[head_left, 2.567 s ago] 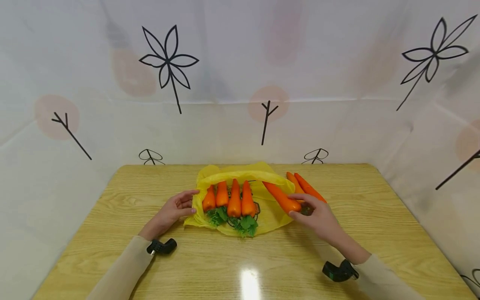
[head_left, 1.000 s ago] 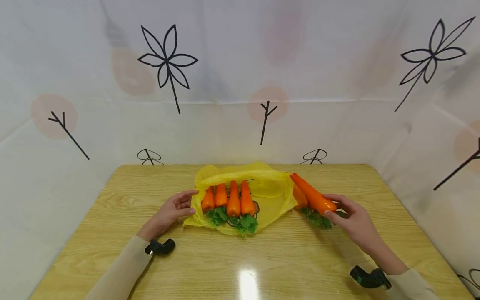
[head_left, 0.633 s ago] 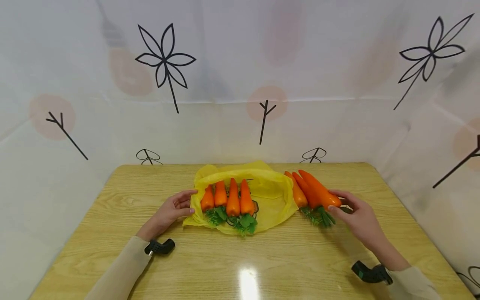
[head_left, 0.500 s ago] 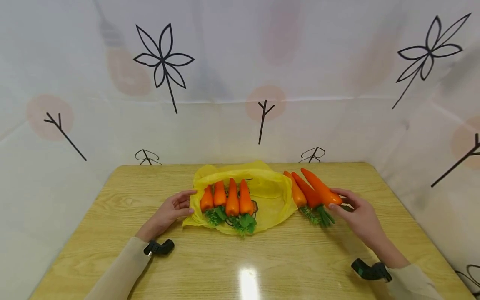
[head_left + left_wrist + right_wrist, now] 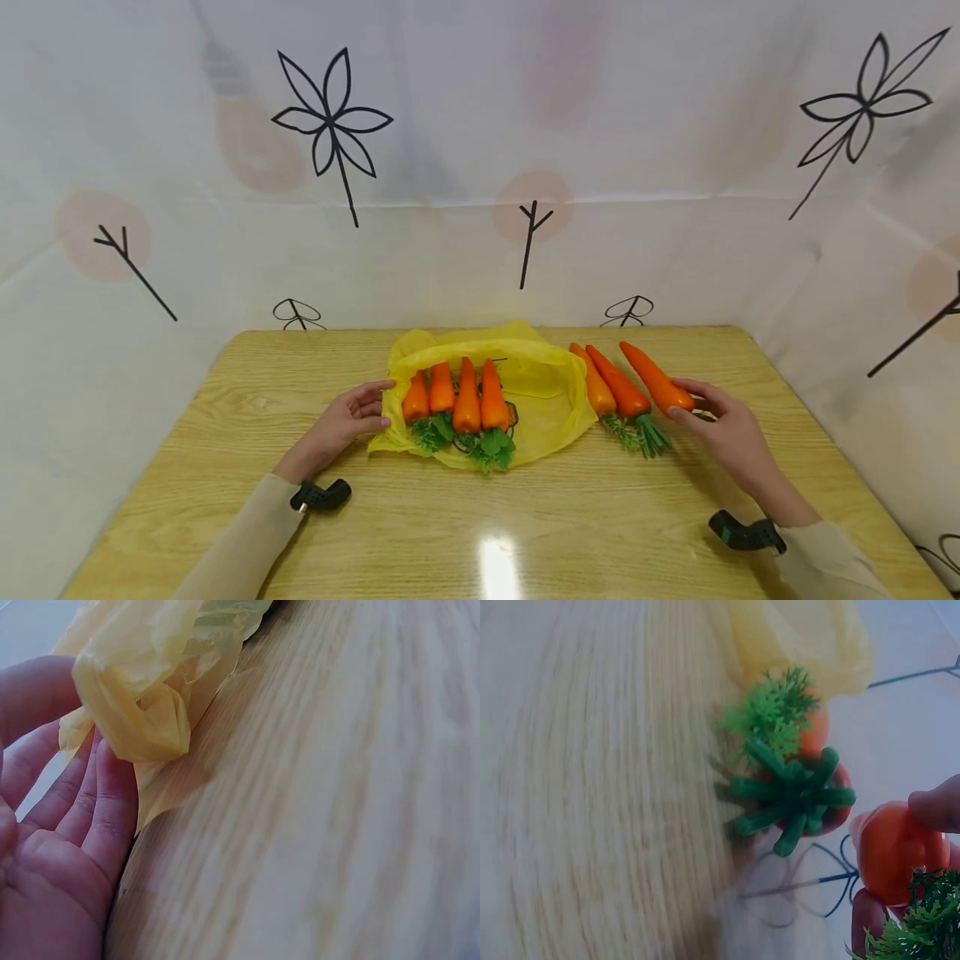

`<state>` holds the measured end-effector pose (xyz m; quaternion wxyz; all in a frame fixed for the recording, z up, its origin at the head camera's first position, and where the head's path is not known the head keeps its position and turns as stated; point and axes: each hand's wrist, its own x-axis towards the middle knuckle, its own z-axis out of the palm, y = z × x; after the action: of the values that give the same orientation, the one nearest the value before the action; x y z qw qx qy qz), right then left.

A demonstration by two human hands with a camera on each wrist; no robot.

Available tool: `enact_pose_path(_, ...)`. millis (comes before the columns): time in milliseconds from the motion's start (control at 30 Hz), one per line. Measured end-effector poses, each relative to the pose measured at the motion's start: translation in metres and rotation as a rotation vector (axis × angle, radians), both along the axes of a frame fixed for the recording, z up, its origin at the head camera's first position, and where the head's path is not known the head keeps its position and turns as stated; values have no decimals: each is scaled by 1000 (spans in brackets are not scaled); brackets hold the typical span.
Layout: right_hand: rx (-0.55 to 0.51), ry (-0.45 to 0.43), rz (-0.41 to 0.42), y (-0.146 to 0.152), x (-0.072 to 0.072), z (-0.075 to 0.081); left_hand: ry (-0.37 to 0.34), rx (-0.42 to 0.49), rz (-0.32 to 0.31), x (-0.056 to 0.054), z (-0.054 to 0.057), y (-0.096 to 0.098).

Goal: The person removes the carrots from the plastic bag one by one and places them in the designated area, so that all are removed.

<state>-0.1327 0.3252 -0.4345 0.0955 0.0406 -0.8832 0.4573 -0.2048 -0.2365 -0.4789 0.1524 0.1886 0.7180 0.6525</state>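
On the table lies a yellow plastic bag with its mouth spread toward me and several orange carrots with green tops side by side in its left half. My left hand pinches the bag's left edge; in the left wrist view the crumpled yellow plastic passes between thumb and fingers. My right hand grips a carrot by its thick end, thin tip pointing away and left. In the right wrist view, leafy greens hang from this held carrot, with fingers on both sides of it.
Two more carrots lie right of the bag: one against its edge and a second with stubby green stems. Wooden tabletop extends in front of the hands. A white printed cloth stands behind the table.
My right hand has taken the carrot out of the bag's mouth and moved it right, past the two loose carrots, lately opening a gap beside them. The left hand has stayed at the bag's edge.
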Motion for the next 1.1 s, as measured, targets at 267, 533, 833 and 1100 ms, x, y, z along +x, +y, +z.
enact_pose_path(267,2,-31,9,5,-7,-11,19,-9,37,-1,-4,0)
enact_pose_path(533,40,-56,-4,7,-15,-20,22,-36,52,0,-5,0)
enact_pose_path(833,89,-86,2,6,-20,-22,-6,-39,57,1,0,2)
enact_pose_path(1100,92,-132,38,3,-23,-17,-16,-14,38,1,1,2)
